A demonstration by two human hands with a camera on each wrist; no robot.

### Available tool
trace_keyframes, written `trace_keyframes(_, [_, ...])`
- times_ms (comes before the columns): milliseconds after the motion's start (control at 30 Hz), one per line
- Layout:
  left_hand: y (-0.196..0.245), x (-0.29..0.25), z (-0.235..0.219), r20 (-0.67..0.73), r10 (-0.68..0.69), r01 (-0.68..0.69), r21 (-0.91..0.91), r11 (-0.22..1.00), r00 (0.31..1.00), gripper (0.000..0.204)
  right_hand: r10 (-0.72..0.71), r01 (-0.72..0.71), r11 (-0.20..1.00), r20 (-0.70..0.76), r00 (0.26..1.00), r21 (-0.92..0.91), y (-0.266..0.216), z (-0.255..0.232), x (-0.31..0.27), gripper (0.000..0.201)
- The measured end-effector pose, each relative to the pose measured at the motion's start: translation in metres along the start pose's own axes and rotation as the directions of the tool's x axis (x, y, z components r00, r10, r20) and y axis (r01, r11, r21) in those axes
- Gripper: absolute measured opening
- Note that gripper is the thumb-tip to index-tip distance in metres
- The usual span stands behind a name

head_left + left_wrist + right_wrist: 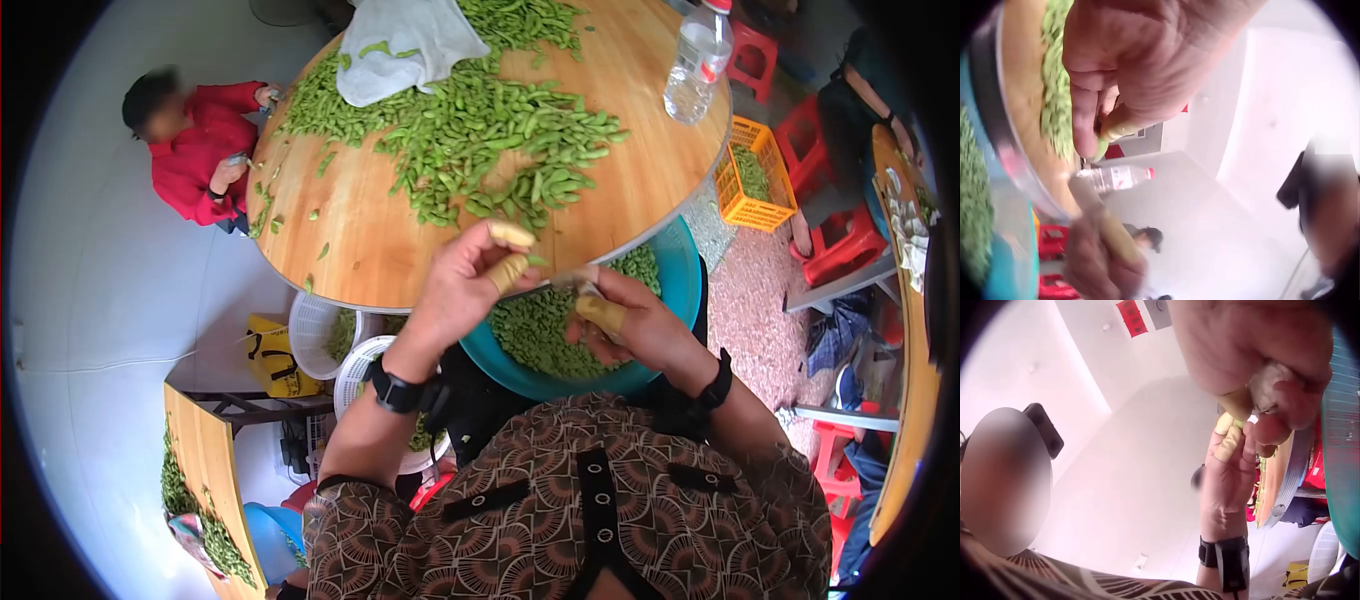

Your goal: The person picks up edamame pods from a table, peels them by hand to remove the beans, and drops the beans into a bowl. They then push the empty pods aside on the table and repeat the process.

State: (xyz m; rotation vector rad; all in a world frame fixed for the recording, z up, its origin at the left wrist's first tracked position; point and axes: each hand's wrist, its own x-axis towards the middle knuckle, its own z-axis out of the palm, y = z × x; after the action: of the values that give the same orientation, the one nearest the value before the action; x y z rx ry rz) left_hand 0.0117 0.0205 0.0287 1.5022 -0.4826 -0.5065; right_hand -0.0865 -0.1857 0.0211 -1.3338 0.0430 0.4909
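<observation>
My left hand (465, 285) is over the near table edge, a tan covering on its thumb and index finger. It pinches a green soybean pod (537, 261), mostly hidden by the fingers. Close to its right, my right hand (635, 320) has curled fingers and a tan-covered thumb. In the right wrist view, a small whitish thing (1272, 387) sits within those curled fingers; I cannot tell what it is. Under both hands stands a teal basin (683, 275) holding many small green beans (540, 335). A heap of soybean pods (490, 130) spreads over the wooden table (320, 225).
A white cloth (410, 50) lies on the pods, and a water bottle (697, 65) stands at the table's right. White baskets (315, 335) are below left. A yellow crate (755, 205) and red stools (845, 250) are at right. A person in red (205, 150) sits at left.
</observation>
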Motion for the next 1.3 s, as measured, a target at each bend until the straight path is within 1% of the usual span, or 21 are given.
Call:
trace_keyframes(33, [-0.006,-0.005,0.008,0.006,-0.004,0.005,-0.007,1.000,1.000,0.020,-0.049,0.049,0.999,0.010,0.999,0.009,-0.005,0.004,0.001,0.029])
trace_keyframes(133, [-0.023,-0.013,0.021,-0.063,0.196,-0.188,0.112,0.976,0.979,0.024,-0.127,0.128,0.990,0.009,0.992,-0.052,-0.003,0.006,0.007,0.029])
trace_keyframes(267, [-0.022,-0.018,0.022,-0.106,0.167,-0.145,0.191,0.971,0.980,0.023,-0.222,0.220,0.947,0.019,0.975,-0.232,0.002,0.004,0.009,0.029])
trace_keyframes(367, [-0.015,-0.018,0.022,-0.074,0.058,-0.040,0.228,0.973,0.996,0.017,-0.231,0.212,0.923,-0.021,0.973,-0.322,-0.001,0.004,0.006,0.030])
trace_keyframes(433, [-0.006,-0.020,0.025,-0.051,0.017,0.012,0.506,0.863,0.999,0.011,-0.294,0.250,0.884,-0.053,0.954,-0.396,0.001,0.004,0.006,0.028])
trace_keyframes(467, [-0.008,-0.021,0.027,-0.050,0.013,0.014,0.504,0.864,0.999,0.011,-0.362,0.288,0.832,-0.072,0.929,-0.474,0.002,0.005,0.007,0.025])
trace_keyframes(567, [-0.010,-0.023,0.030,-0.030,0.129,-0.102,0.442,0.891,0.991,0.009,-0.415,0.316,0.791,-0.079,0.906,-0.524,-0.002,0.008,0.003,0.018])
trace_keyframes(600, [-0.006,-0.025,0.031,0.004,0.231,-0.197,0.539,0.819,0.973,0.010,-0.412,0.314,0.792,-0.078,0.908,-0.524,0.002,0.008,0.003,0.018])
trace_keyframes(633, [-0.002,-0.026,0.031,0.050,0.327,-0.285,0.626,0.726,0.944,0.011,-0.545,0.399,0.646,-0.027,0.838,-0.651,0.008,0.008,0.004,0.016])
trace_keyframes(667, [0.001,-0.028,0.031,0.050,0.326,-0.284,0.626,0.726,0.944,0.011,-0.658,0.458,0.471,0.045,0.752,-0.754,0.012,0.008,0.004,0.015])
trace_keyframes(700, [0.004,-0.030,0.030,0.095,0.319,-0.306,0.626,0.718,0.943,0.012,-0.658,0.457,0.471,0.045,0.752,-0.754,0.009,0.006,0.002,0.015])
trace_keyframes(767, [0.006,-0.032,0.028,0.143,0.313,-0.331,0.624,0.708,0.939,0.014,-0.492,0.444,0.603,0.130,0.861,-0.662,0.001,0.000,-0.005,0.016])
trace_keyframes(800, [0.004,-0.033,0.027,0.183,0.308,-0.356,0.570,0.741,0.934,0.014,-0.493,0.444,0.603,0.128,0.860,-0.662,-0.002,-0.007,-0.004,0.016])
trace_keyframes(833, [0.003,-0.033,0.025,0.224,0.306,-0.379,0.511,0.771,0.925,0.014,-0.145,0.187,0.939,0.163,0.976,-0.287,-0.006,-0.017,-0.001,0.017])
trace_keyframes(867, [0.001,-0.033,0.025,0.254,0.307,-0.396,0.507,0.765,0.917,0.017,0.173,-0.220,0.970,0.341,0.924,0.103,-0.008,-0.024,-0.001,0.018])
trace_keyframes(967, [-0.012,-0.034,0.029,0.256,0.362,-0.443,0.503,0.742,0.897,0.018,0.157,-0.311,0.898,0.434,0.887,0.311,0.013,-0.033,0.007,0.020])
trace_keyframes(1033, [-0.010,-0.037,0.035,0.259,0.410,-0.482,0.555,0.678,0.875,0.019,0.150,-0.313,0.886,0.427,0.892,0.342,0.021,-0.031,0.009,0.022])
trace_keyframes(1100, [-0.011,-0.041,0.040,0.262,0.438,-0.473,0.730,0.493,0.860,0.021,0.162,-0.255,0.907,0.281,0.946,0.335,0.023,-0.024,0.010,0.023])
trace_keyframes(1133, [-0.012,-0.041,0.042,0.278,0.454,-0.471,0.790,0.393,0.846,0.025,0.159,-0.253,0.909,0.285,0.945,0.332,0.025,-0.018,0.011,0.023])
trace_keyframes(1200, [-0.014,-0.040,0.048,0.276,0.477,-0.456,0.831,0.318,0.835,0.027,0.049,-0.061,0.981,0.070,0.996,0.184,0.029,-0.009,0.012,0.023])
trace_keyframes(1300, [-0.014,-0.037,0.049,0.315,0.474,-0.451,0.869,0.203,0.822,0.030,0.028,-0.043,0.947,0.050,0.998,0.318,0.029,-0.007,0.013,0.019])
